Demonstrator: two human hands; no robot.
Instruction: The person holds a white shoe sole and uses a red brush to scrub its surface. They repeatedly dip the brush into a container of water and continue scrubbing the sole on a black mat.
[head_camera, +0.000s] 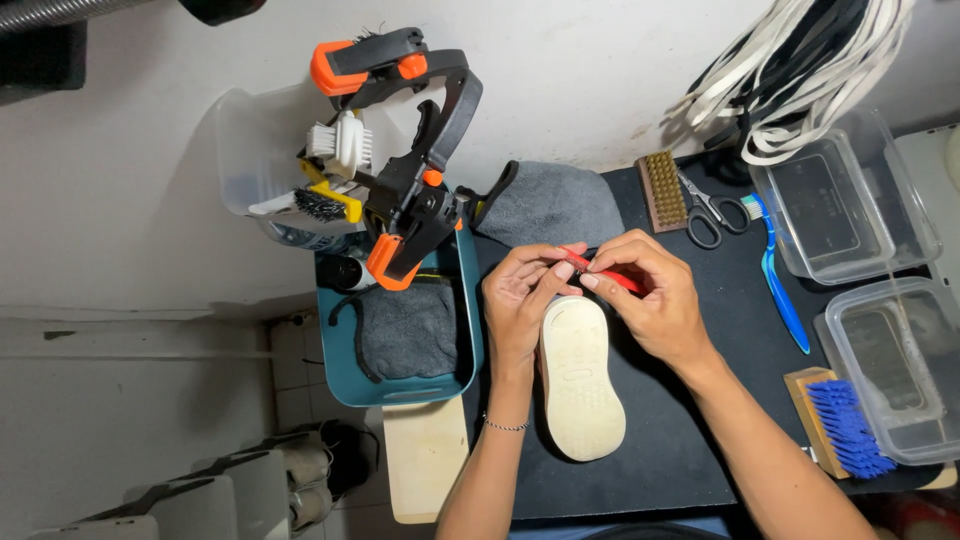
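Shoe (582, 385) lies sole-up near the middle of the black mat (680, 440) that covers the table, its pale rubber sole toward the camera and its toe pointing away from the person. The left hand (520, 295) cups the toe end, fingers curled around the edge, while the right hand (650, 290) pinches a small red tool (612, 278) between thumb and forefinger right at the toe. Both sets of fingers are pressed closed, none spread.

Judging by its looks, the shoe is light, with a firm but slightly yielding sole and a softer upper hidden beneath; it should not slip on the mat. The sides of the sole at the toe or the waist seem the surest places to hold it.

Along the mat's far edge lie a grey cloth (555, 205), a bristle brush (662, 190) and scissors (708, 212). A blue toothbrush (780, 275) lies toward the right edge, beside two clear plastic containers (850, 210). A blue-bristled scrubbing brush (845, 425) rests near the right front corner. At the left edge a teal tub (345, 370) holds another grey cloth, with orange-and-black clamps (410, 150) and brushes standing just behind it. White and black straps (800, 70) hang on the white wall at the far right corner. Tiled floor shows below at left.
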